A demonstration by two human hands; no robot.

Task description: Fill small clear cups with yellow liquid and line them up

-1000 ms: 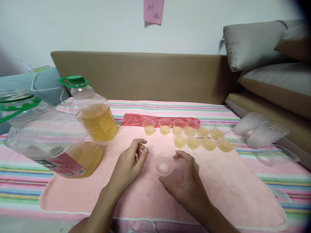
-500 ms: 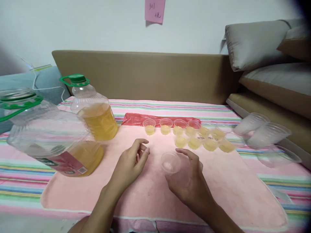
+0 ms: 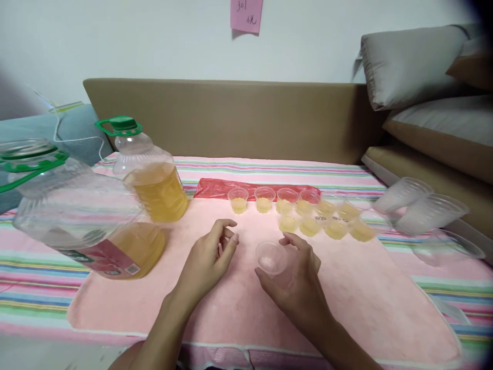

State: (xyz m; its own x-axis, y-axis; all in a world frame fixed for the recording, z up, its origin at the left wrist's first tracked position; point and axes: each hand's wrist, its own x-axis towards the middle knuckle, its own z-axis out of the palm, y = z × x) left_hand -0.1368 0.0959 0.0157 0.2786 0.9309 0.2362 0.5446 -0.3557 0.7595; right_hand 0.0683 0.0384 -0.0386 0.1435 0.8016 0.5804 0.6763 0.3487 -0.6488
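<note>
A small clear plastic cup point(image 3: 269, 256) with no juice visible in it stands upright on the pink cloth point(image 3: 234, 313). My right hand point(image 3: 296, 277) curves around its right side, thumb in front and index finger behind; whether they touch it I cannot tell. My left hand point(image 3: 211, 254) hovers left of the cup, fingers loosely bent and apart, holding nothing. Beyond both hands, several similar cups with a little yellow liquid point(image 3: 264, 200) stand in two rows. To the left are two large jugs of yellow liquid, a capped one point(image 3: 154, 185) and an uncapped one point(image 3: 134, 246).
At the right lie stacks of nested clear cups point(image 3: 431, 215) and a clear lid-like plastic piece point(image 3: 447, 249). A red plastic bag point(image 3: 219, 188) lies flat behind the cups. Grey and brown cushions point(image 3: 416, 67) are piled at the right, and a brown backboard point(image 3: 231, 121) closes off the back.
My right hand has moved slightly left and closer around the cup, its thumb now in front of the cup's near left edge. The left hand stays almost still.
</note>
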